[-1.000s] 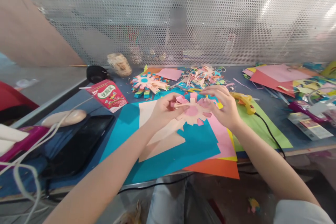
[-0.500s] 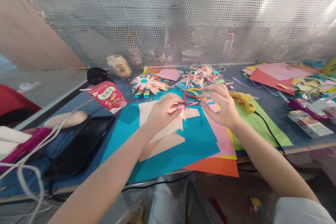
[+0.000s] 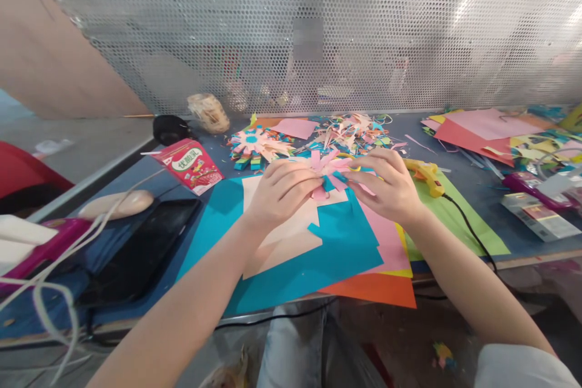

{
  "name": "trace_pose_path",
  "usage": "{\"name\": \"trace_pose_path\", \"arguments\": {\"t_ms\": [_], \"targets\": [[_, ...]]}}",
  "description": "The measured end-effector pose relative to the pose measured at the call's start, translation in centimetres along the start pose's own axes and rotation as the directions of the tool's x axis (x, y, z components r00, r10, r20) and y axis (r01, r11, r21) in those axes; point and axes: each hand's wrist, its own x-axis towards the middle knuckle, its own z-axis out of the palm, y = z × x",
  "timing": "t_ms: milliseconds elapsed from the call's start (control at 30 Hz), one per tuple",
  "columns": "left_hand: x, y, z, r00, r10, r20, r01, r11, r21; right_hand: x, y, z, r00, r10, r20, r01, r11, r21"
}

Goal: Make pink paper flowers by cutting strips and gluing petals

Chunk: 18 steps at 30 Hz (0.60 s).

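Between my two hands is a pink and blue paper flower (image 3: pixel 328 163) with strip-like petals, tilted so that its pink face shows. My left hand (image 3: pixel 287 189) pinches its left edge. On the other side, the fingers of my right hand (image 3: pixel 384 183) grip a blue petal. Below them lie cut pale peach sheets (image 3: pixel 282 248) on a blue paper sheet (image 3: pixel 345 254). Part of a yellow-handled tool, mostly covered, shows behind the flower. Finished-looking paper flowers (image 3: pixel 254 142) sit just beyond my left hand.
A yellow glue gun (image 3: pixel 425 176) lies on green paper (image 3: pixel 468 218) at the right. Paper scraps (image 3: pixel 354 130) are heaped at the back. To the left are a red drink carton (image 3: pixel 193 163), a black phone (image 3: pixel 145 248) and a computer mouse (image 3: pixel 118 204). A perforated metal panel (image 3: pixel 364 30) stands behind.
The paper flower has been turned from nearly edge-on to show its pink petals. My left hand has rolled over with its back more upward; both hands stay at about the same spot.
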Motion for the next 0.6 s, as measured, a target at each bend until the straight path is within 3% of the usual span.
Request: {"name": "trace_pose_path", "arguments": {"t_ms": [600], "targets": [[-0.15, 0.04, -0.02, 0.998, 0.047, 0.031, -0.046, 0.999, -0.026, 0.27, -0.03, 0.07, 0.999, -0.053, 0.011, 0.053, 0.999, 0.002]]}}
